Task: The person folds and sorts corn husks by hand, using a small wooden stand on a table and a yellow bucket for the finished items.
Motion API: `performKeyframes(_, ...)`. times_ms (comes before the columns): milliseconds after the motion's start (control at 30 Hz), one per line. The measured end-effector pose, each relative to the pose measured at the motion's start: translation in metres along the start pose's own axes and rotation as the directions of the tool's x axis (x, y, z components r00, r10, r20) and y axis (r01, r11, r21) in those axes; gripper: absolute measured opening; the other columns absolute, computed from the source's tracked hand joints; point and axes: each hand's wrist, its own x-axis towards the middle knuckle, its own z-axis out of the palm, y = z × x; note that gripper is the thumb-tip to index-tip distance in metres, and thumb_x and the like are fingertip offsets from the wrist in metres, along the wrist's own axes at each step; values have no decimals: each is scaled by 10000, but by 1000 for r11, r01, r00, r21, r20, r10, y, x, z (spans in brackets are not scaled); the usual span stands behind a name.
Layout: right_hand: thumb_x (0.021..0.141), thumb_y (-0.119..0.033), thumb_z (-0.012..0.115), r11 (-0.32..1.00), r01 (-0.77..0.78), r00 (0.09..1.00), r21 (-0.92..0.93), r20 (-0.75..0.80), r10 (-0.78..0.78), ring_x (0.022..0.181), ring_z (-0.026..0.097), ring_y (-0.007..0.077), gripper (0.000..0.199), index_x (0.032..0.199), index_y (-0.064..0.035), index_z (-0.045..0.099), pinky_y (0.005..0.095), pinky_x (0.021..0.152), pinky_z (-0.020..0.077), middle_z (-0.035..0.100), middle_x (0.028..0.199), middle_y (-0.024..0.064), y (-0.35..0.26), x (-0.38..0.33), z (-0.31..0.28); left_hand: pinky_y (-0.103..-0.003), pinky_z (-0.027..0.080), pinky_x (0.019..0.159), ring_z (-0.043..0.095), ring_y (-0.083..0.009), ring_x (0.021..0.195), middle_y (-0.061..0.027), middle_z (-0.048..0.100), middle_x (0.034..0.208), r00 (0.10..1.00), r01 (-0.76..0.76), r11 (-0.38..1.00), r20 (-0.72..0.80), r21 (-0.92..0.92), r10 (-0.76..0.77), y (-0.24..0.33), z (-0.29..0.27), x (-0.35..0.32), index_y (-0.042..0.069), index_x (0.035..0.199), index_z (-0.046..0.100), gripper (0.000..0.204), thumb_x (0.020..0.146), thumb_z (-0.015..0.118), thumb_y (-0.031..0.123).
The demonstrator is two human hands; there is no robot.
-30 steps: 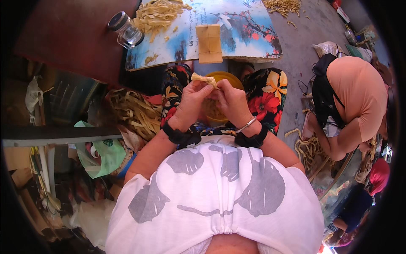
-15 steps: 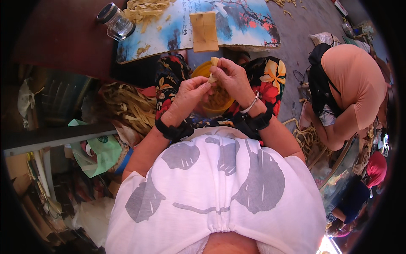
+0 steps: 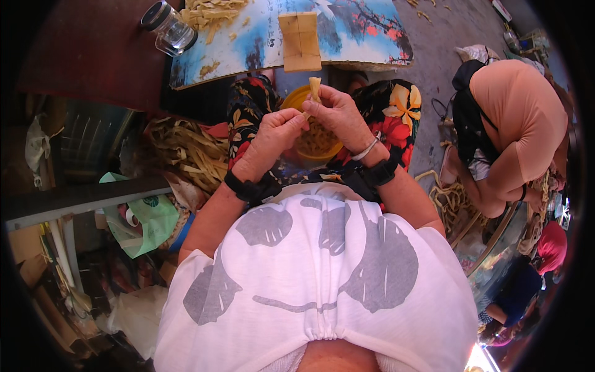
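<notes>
Over a yellow bowl (image 3: 294, 99), my right hand (image 3: 344, 119) pinches a pale yellow, flat strip (image 3: 315, 88), whose folded end sticks up above the thumb and fingers. My left hand (image 3: 276, 133) is closed at the lower part of the same strip, thumb against fingertips, close beside the right fingertips. The strip's middle is hidden by the fingers. Below the hands, short pale yellow pieces (image 3: 318, 140) lie in the bowl, which sits between my knees.
In front stands a painted board (image 3: 248, 56) bearing a wooden block stand (image 3: 299, 46), a pile of pale pieces (image 3: 214, 13) and a glass jar (image 3: 175, 34). Long tan strips (image 3: 186, 149) are heaped at left, near a green bag (image 3: 149, 226). At right a person (image 3: 517, 111) crouches beside more strips.
Both hands have shifted slightly, and a longer end of the strip now shows above my right fingers. The crouching person's forearm and hand have come into view at the right.
</notes>
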Motion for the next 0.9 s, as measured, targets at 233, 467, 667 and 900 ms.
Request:
performKeyframes(233, 977, -187, 654, 975, 26, 998, -222, -58, -40, 735, 552, 27, 196, 1021, 4, 648, 229, 648, 469, 650, 796, -10, -5, 10, -6, -214, 300, 499, 393, -31, 542, 74, 444, 618, 980, -185, 926, -4, 328, 197, 7, -12, 23, 37, 895, 648, 235, 1031, 577, 215)
performKeyframes(467, 990, -219, 647, 902, 193, 953, -386, -144, -265, 605, 610, 90, 221, 966, 1, 648, 271, 567, 485, 657, 685, 51, -29, 73, -22, -421, 485, 634, 617, -400, 717, -201, 599, 748, 640, -513, 246, 175, 823, 748, 61, -34, 88, 4, 903, 639, 95, 929, 631, 95)
performKeyframes(667, 966, -157, 648, 781, 280, 858, -558, -219, -464, 637, 680, 244, 132, 950, -26, 645, 342, 597, 520, 690, 752, 137, -21, 125, -31, -465, 508, 725, 626, -415, 838, -208, 631, 860, 622, -429, 183, 143, 885, 770, 79, -45, 137, 13, 871, 603, 103, 918, 607, 104)
performKeyframes(900, 942, -264, 633, 496, 128, 850, -859, -163, -501, 814, 660, 407, 199, 984, -70, 616, 491, 673, 520, 692, 856, 169, -9, 142, -34, -421, 517, 708, 633, -420, 836, -216, 639, 858, 610, -439, 240, 92, 866, 787, 62, -53, 162, 16, 948, 650, 80, 923, 613, 81)
